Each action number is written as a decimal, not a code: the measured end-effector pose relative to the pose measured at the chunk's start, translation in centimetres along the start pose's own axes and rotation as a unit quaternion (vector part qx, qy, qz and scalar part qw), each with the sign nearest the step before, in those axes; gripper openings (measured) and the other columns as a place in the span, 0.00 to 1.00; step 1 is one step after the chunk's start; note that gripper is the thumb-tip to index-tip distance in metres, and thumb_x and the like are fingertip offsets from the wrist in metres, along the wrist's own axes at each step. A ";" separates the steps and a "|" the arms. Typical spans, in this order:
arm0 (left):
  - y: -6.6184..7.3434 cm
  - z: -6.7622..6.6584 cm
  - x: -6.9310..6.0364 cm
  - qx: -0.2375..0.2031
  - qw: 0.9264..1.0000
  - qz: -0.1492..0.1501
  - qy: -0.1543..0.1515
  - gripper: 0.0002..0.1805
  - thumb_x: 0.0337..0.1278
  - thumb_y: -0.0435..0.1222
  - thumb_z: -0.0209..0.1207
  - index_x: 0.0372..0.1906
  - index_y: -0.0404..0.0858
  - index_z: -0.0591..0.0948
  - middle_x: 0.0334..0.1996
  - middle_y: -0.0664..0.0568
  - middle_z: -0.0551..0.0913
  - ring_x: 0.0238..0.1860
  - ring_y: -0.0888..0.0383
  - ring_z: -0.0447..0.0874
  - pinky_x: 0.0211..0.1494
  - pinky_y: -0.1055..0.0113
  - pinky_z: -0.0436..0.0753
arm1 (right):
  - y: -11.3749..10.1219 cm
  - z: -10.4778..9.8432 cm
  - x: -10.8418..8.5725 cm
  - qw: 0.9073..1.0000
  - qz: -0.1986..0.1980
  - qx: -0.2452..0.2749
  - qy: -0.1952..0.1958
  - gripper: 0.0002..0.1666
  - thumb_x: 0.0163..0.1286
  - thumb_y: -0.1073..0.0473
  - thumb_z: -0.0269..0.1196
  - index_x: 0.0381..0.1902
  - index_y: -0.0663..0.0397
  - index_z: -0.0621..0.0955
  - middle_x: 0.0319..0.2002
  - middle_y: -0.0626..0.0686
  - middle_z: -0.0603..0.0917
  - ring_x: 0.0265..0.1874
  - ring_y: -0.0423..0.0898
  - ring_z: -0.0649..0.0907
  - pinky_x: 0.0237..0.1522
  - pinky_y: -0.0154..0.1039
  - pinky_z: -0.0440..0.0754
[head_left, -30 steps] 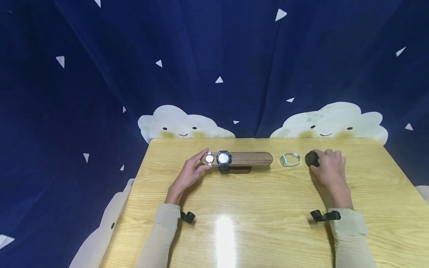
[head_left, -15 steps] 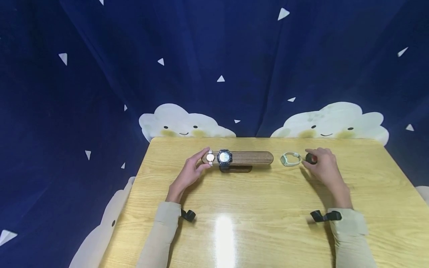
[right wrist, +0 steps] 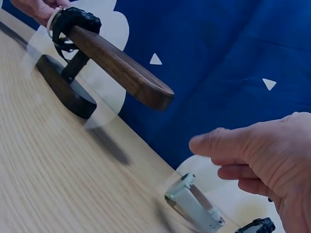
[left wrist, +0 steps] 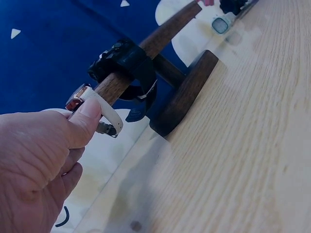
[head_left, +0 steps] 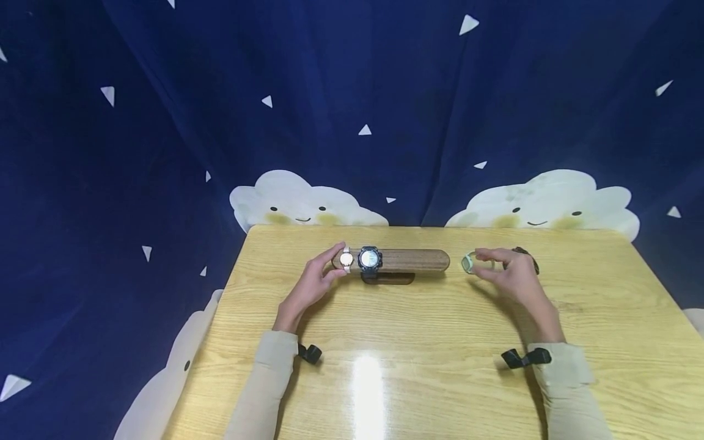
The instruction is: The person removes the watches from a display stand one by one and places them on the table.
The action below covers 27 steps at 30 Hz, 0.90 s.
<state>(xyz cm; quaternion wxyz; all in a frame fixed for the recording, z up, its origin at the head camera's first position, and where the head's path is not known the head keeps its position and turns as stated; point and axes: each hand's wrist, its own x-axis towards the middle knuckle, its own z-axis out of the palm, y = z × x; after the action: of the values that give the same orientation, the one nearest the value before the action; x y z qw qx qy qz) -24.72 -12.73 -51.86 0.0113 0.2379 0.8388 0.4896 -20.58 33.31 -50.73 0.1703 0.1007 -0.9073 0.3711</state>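
My left hand (head_left: 312, 282) pinches a white-strapped watch (head_left: 346, 260) at the left end of a dark wooden watch stand (head_left: 415, 261); in the left wrist view the thumb presses on its white strap (left wrist: 110, 115). Beside it a chunky black watch (head_left: 370, 259) is looped round the bar. My right hand (head_left: 517, 278) hovers over a pale green watch (head_left: 467, 263), thumb and fingers apart with nothing between them in the right wrist view. That watch (right wrist: 192, 206) lies on its side on the table. Another dark watch (head_left: 529, 258) lies behind the right hand, partly hidden by it.
The stand's foot (head_left: 387, 278) rests on the pale wooden table (head_left: 429, 354), near its back edge. A dark blue curtain (head_left: 330, 91) with white triangles and clouds hangs just behind. The bar's right end reaches close to the pale green watch.
My right hand has moved left, from the dark watch at the right to above the pale green watch, leaving the dark one on the table. My left hand stays on the white-strapped watch.
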 end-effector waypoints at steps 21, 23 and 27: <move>-0.2 -0.4 -0.2 0.000 1.000 0.006 0.003 0.38 0.67 0.32 0.64 0.80 0.42 0.67 0.78 0.44 0.67 0.78 0.48 0.64 0.81 0.55 0.63 | -3.0 3.7 0.2 0.996 0.005 0.072 -0.045 0.38 0.56 0.53 0.83 0.64 0.55 0.84 0.60 0.63 0.85 0.63 0.69 0.81 0.65 0.68 0.76; -0.2 -0.4 -0.2 0.002 1.000 0.009 0.006 0.37 0.66 0.32 0.64 0.79 0.41 0.67 0.77 0.43 0.67 0.78 0.47 0.64 0.81 0.55 0.63 | -3.2 4.0 0.3 0.997 -0.005 0.069 -0.045 0.39 0.56 0.53 0.83 0.64 0.54 0.84 0.61 0.63 0.85 0.62 0.69 0.81 0.65 0.68 0.76; -0.2 -0.3 -0.1 0.000 1.000 0.012 -0.003 0.38 0.67 0.32 0.64 0.79 0.38 0.66 0.78 0.42 0.67 0.79 0.46 0.63 0.81 0.54 0.62 | -3.4 4.0 0.1 0.997 -0.007 0.069 -0.037 0.39 0.53 0.56 0.84 0.64 0.53 0.85 0.60 0.63 0.85 0.61 0.68 0.82 0.63 0.67 0.78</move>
<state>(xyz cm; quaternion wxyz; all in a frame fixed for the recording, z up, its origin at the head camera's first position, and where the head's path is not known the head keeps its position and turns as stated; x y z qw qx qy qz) -24.77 -13.07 -51.94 0.0074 0.2496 0.8360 0.4887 -20.54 28.03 -51.20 0.1315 0.1320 -0.8847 0.4273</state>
